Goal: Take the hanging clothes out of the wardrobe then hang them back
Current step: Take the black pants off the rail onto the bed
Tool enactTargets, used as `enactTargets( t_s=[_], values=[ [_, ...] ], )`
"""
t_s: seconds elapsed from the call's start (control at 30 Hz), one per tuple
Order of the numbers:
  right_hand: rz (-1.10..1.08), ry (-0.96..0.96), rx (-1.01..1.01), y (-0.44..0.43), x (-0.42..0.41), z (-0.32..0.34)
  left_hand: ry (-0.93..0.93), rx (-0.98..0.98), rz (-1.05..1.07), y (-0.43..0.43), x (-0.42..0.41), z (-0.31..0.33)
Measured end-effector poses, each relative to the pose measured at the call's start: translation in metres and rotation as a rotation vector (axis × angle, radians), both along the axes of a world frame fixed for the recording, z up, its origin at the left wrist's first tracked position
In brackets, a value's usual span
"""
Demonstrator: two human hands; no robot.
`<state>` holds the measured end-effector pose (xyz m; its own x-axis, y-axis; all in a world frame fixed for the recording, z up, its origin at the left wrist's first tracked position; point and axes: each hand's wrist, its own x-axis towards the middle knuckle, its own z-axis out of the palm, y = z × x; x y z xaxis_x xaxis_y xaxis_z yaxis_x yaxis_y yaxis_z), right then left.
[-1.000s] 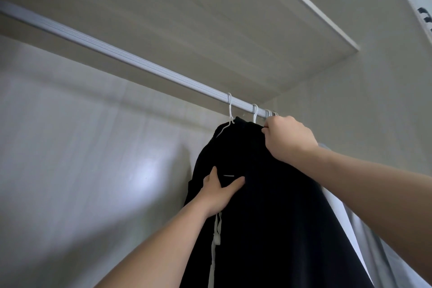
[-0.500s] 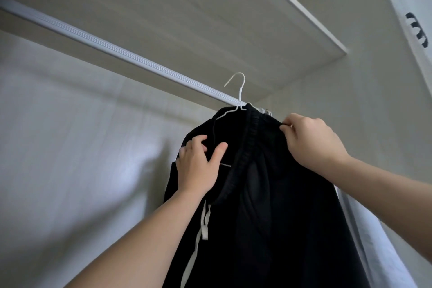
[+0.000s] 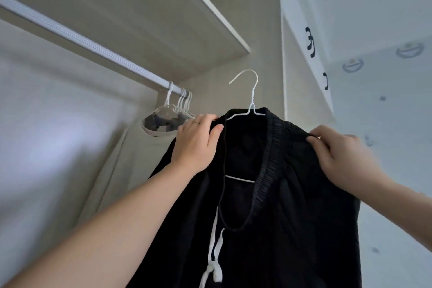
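Note:
A black garment (image 3: 280, 206) with an elastic waistband and white drawstrings hangs on a white wire hanger (image 3: 253, 98), held up in the air to the right of the wardrobe rail (image 3: 81, 41). The hanger's hook is free of the rail. My left hand (image 3: 196, 142) grips the garment's upper left edge. My right hand (image 3: 339, 154) pinches its upper right edge. Several white hangers (image 3: 181, 103) stay hooked at the rail's right end, one carrying a grey and white patterned garment (image 3: 161, 124).
A wooden shelf (image 3: 163, 18) runs above the rail. The wardrobe's side panel (image 3: 268, 54) stands behind the hanger hook. White cupboard doors with black handles (image 3: 311, 42) are at the upper right. The wardrobe's pale back wall (image 3: 46, 135) fills the left.
The black garment's hanger came off the rail and moved right, out of the wardrobe. My left hand shifted from the garment's front up to its top left edge. The view turned right.

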<state>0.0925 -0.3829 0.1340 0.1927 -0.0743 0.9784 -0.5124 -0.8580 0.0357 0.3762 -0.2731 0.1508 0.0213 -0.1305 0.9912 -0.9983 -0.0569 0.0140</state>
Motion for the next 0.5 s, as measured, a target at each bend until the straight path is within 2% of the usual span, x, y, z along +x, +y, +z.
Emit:
enactTargets(
  t_s=[0.27, 0.5],
  values=[
    [-0.282, 0.023, -0.004, -0.009, -0.192, -0.022, -0.069, -0.067, -0.259, -0.080, -0.172, -0.022],
    [-0.584, 0.052, 0.114, 0.003, -0.357, -0.067, -0.045, 0.014, -0.533, -0.152, -0.337, -0.064]
  ],
)
